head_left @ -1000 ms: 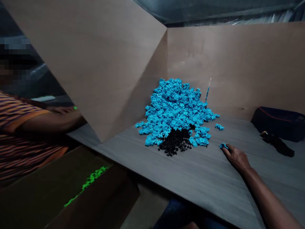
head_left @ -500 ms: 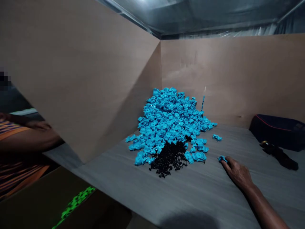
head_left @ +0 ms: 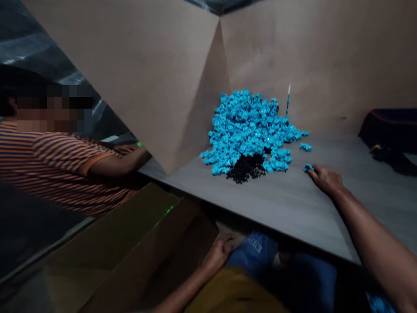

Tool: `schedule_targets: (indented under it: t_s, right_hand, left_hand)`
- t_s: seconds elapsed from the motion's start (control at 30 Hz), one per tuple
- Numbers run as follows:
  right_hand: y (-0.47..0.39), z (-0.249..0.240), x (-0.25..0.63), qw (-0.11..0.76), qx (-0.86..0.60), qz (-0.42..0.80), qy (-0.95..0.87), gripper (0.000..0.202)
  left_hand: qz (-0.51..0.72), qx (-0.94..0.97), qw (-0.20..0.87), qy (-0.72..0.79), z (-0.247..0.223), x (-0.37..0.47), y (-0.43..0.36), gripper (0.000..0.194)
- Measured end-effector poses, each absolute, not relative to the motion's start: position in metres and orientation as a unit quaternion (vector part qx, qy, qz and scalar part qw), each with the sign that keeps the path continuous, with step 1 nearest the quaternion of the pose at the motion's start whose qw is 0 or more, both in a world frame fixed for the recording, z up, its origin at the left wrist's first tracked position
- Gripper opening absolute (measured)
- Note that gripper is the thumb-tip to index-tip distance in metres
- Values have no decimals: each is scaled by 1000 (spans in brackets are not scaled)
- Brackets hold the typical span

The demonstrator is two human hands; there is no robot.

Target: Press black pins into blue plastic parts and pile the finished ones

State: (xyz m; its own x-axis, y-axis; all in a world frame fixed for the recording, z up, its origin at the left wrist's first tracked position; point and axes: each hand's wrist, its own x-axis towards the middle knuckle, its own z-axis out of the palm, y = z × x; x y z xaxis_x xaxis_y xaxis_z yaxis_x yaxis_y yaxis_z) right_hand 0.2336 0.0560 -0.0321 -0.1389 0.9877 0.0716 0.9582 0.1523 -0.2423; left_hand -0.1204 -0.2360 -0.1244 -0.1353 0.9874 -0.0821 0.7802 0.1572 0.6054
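Note:
My right hand (head_left: 325,178) rests on the grey tabletop, its thumb and fingers closed on a small crumpled-looking blue piece (head_left: 308,167). Left of it, a large heap of similar blue pieces (head_left: 249,121) rises against the wooden panels. At the heap's front lies a pile of small black pin-like parts (head_left: 246,168). One loose blue cluster (head_left: 305,147) sits just beyond my right hand. Below the table edge, my left hand (head_left: 220,251) is beside a blue cloth with white lettering (head_left: 256,248). Its fingers are loosely bent and apart, somewhat blurred, with nothing visible in them.
Wooden panels (head_left: 140,78) wall the table (head_left: 260,195) at left and back. A dark bag (head_left: 391,128) and a black strap-like item (head_left: 395,160) lie at right. Beyond the left panel sits another person in a striped shirt (head_left: 65,152). A brown box (head_left: 156,248) stands lower left.
The view has tilted down and turned left, bringing my left hand and more of the other person into sight. My right hand still holds the blue piece on the table.

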Motion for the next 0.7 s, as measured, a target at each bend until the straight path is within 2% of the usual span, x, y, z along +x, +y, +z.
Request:
schedule_targets:
  t_s: [0.17, 0.27, 0.4, 0.57, 0.7]
  right_hand:
    - [55, -37, 246, 147, -660, 38, -736, 49]
    - [57, -40, 250, 166, -648, 25, -743, 48]
    - [58, -41, 249, 193, -642, 22, -742, 49]
    - [58, -39, 248, 197, -638, 40, -743, 50]
    - [58, -37, 248, 189, -642, 47, -741, 52]
  left_hand:
    - [270, 476, 309, 777, -159, -162, -313, 54]
    - [297, 437, 343, 777, -156, -159, -338, 62]
    - [303, 437, 353, 770, -144, -155, -331, 75]
    - [224, 498, 345, 764, -136, -153, -315, 91]
    - [140, 528, 345, 763, -150, -154, -307, 102]
